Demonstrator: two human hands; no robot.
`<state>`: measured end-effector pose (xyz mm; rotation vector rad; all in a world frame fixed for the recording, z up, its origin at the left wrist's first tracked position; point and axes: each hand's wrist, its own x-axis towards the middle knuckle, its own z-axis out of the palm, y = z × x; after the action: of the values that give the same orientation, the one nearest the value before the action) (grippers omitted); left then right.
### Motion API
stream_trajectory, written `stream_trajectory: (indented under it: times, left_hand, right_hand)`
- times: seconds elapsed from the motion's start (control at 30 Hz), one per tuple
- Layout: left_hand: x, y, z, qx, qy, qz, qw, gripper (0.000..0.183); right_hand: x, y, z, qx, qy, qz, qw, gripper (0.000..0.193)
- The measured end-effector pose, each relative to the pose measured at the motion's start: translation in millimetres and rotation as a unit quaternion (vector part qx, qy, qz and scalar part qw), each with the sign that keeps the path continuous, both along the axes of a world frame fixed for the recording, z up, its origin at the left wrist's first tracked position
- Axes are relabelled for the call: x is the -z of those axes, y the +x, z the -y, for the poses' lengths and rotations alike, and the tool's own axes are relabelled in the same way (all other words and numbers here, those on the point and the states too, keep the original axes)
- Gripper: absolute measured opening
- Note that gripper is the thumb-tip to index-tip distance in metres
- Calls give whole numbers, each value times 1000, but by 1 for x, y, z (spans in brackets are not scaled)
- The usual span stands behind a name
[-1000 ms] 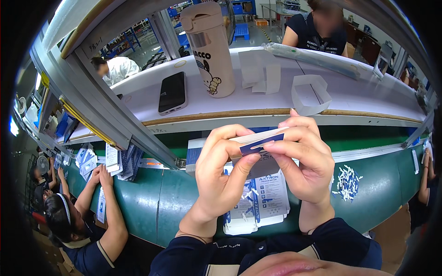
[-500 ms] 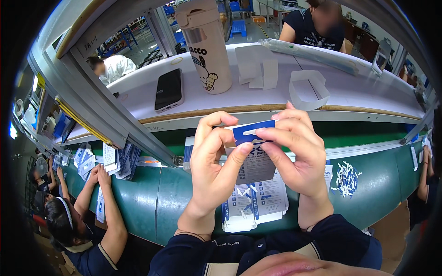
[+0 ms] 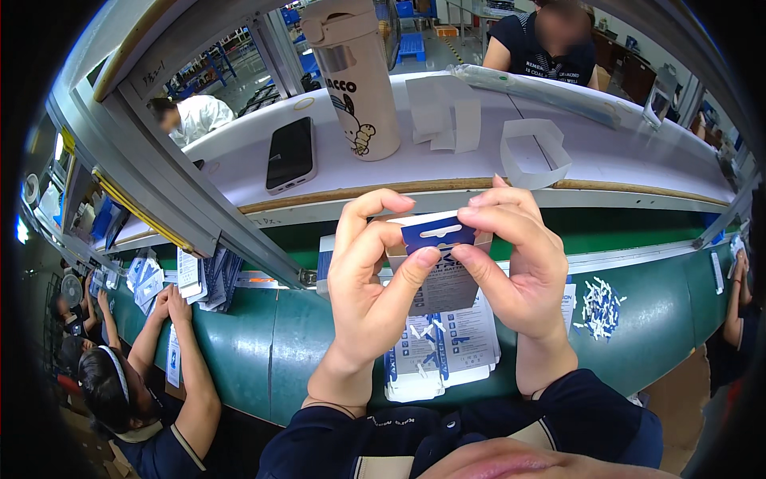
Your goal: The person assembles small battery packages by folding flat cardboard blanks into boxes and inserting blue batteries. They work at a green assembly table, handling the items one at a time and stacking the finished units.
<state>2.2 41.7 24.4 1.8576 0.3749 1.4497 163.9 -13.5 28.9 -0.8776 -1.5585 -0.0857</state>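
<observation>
Both hands are holding a small grey-and-blue printed cardboard packet with a blue hang-tab flap (image 3: pixel 437 255) up in front of the chest, above the green conveyor-belt worktop (image 3: pixel 263 343). The left hand (image 3: pixel 369 279) is gripping the packet's left edge, its thumb pressing across the front just under the blue flap and its fingers (image 3: pixel 369 209) curling over the top corner. The right hand (image 3: pixel 517 267) is mirroring it on the right side, thumb meeting the flap's lower edge and fingers arching over the top. Both hands are closed firmly on the card; nothing else is in them.

The step in hand appears to be folding or seating the blue flap, though the thumbs are hiding the crease itself. To do it well, both thumbs should be pressing evenly along the fold line while the fingers behind are bracing the panel flat, so the flap is bending squarely rather than skewing. Keeping the slotted hang hole centred is a fair check of alignment.

Directly below, a stack of flat white-and-blue printed cartons (image 3: pixel 443 351) is lying on the belt, and a scatter of small white plastic pieces (image 3: pixel 600 303) is sitting to the right.
</observation>
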Motion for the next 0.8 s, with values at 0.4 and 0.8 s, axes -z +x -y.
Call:
stream_trajectory:
  times: [0.4, 0.8]
  left_hand:
    - [0, 8, -1, -86, 130, -11, 988, 14]
    - [3, 9, -4, -119, 137, 2, 983, 21]
  right_hand:
    - [-3, 1, 4, 49, -4, 32, 998, 35]
    - [0, 1, 1, 141, 51, 108, 983, 35]
